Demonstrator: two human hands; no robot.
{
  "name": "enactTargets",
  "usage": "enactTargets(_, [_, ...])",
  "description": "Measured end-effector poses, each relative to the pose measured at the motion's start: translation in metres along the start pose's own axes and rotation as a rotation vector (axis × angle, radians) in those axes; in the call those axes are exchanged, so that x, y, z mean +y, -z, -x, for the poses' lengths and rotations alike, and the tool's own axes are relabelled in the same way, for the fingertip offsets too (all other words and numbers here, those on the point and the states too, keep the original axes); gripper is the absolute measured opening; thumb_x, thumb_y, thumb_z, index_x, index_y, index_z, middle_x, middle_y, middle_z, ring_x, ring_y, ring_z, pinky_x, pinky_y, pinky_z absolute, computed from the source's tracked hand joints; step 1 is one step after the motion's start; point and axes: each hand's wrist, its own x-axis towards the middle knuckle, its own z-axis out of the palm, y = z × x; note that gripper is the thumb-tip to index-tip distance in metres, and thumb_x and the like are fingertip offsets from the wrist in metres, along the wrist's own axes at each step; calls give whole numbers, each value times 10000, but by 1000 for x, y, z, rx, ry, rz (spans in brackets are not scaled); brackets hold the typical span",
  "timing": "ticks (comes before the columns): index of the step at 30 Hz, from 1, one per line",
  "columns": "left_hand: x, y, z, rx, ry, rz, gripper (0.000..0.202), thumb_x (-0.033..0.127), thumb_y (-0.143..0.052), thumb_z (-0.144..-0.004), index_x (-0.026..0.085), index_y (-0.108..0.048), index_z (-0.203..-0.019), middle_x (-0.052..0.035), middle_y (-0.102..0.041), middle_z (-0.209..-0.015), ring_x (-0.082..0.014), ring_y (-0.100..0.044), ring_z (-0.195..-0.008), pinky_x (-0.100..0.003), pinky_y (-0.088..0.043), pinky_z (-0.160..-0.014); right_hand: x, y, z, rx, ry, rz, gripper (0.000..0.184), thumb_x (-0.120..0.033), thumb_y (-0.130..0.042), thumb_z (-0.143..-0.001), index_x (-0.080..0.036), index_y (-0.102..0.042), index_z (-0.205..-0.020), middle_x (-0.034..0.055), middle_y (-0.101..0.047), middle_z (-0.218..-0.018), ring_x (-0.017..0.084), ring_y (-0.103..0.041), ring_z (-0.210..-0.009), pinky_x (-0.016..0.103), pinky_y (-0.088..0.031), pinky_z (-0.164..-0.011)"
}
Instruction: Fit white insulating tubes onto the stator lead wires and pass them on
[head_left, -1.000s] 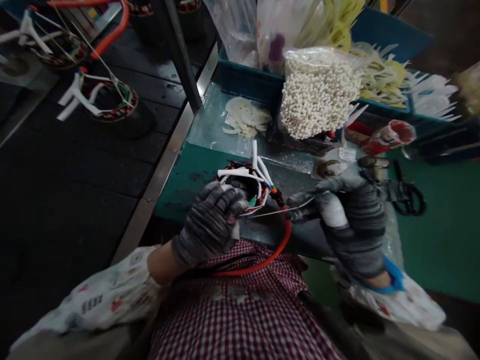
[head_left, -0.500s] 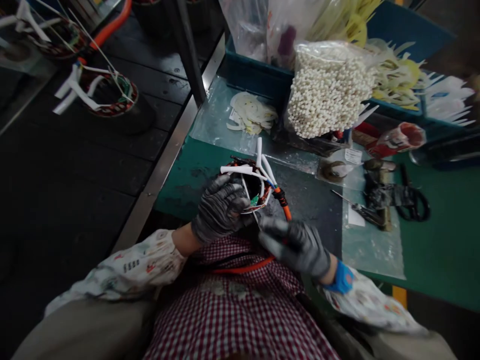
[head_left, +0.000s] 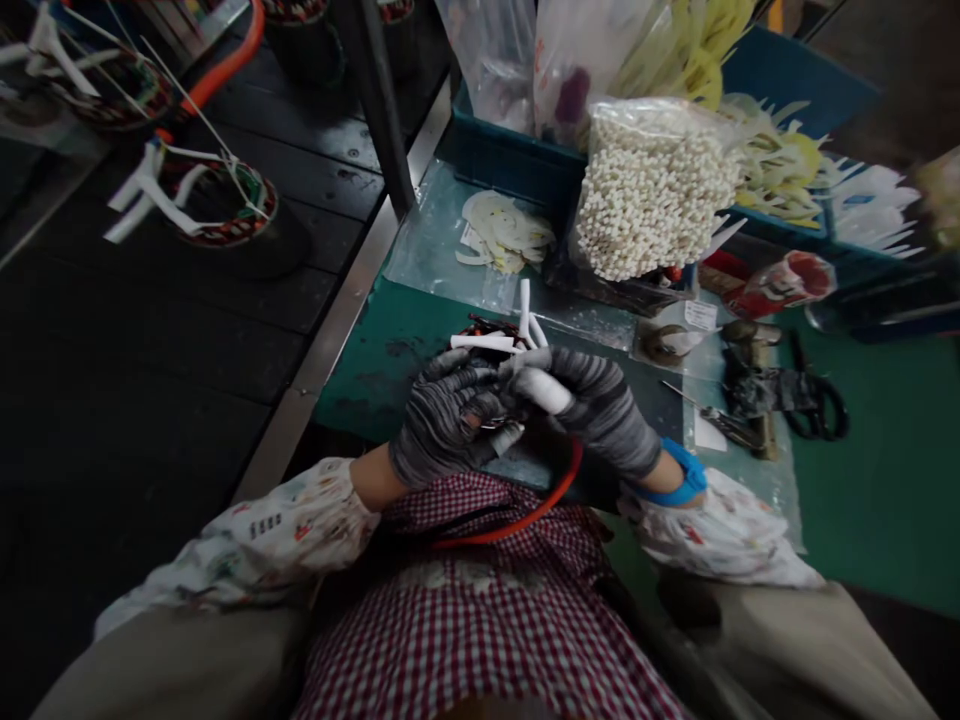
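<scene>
My left hand (head_left: 442, 425) is curled around the near rim of the wound stator (head_left: 495, 345), fingers shut on it so the ring stays tilted toward me at the front edge of the green surface (head_left: 885, 470). My right hand (head_left: 592, 405) comes in from the other side, closed over the coil's top, one taped white fingertip pressed against the windings — both hands meet right over the part, steadying it from two sides. Both wear grey striped knit gloves, rough enough to grip slick wire.

White insulating sleeves (head_left: 525, 305) stick up stiffly from the stator's far edge, and a smooth orange cable (head_left: 525, 520) loops from under my right hand across my checked apron.

Within reach behind the stator lie thin cream paper insulators (head_left: 502, 232) on a clear plastic sheet, and a bulging bag of small white tubes (head_left: 652, 185) leans against a blue bin (head_left: 510, 160). Black-handled scissors (head_left: 814, 405) rest to my right. On the dark belt (head_left: 187, 340) to my left sits another stator (head_left: 217, 205) — same copper windings, same white sleeves.
</scene>
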Motion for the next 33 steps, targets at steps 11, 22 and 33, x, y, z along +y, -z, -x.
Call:
enactTargets(11, [-8, -1, 11, -268, 86, 10, 237, 498, -654, -1022, 286, -758, -1005, -17, -831, -1151, -233, -774, -1138, -502, -533, -1193, 7, 14, 9, -29, -74, -66, 108, -287, -793, -910, -212, -831, -977, 36, -863, -915, 194, -783, -787, 311, -658, -724])
enactTargets(22, [-8, 0, 8, -185, 42, 29, 178, 427, -705, -1022, 272, -780, -1066, 6, -846, -1126, -198, -782, -1121, -468, -539, -1188, 15, 15, 22, -48, 58, -88, 58, -256, -796, -953, -247, -836, -994, 31, -862, -935, 194, -796, -805, 336, -672, -780])
enactTargets(33, [-9, -1, 10, -187, 44, 7, 201, 456, -725, -1016, 269, -769, -1076, 6, -847, -1136, -200, -779, -1124, -458, -519, -1196, 22, 12, 24, -55, 80, -49, 94, -303, -777, -989, -241, -834, -1031, 47, -863, -980, 201, -810, -865, 337, -672, -829])
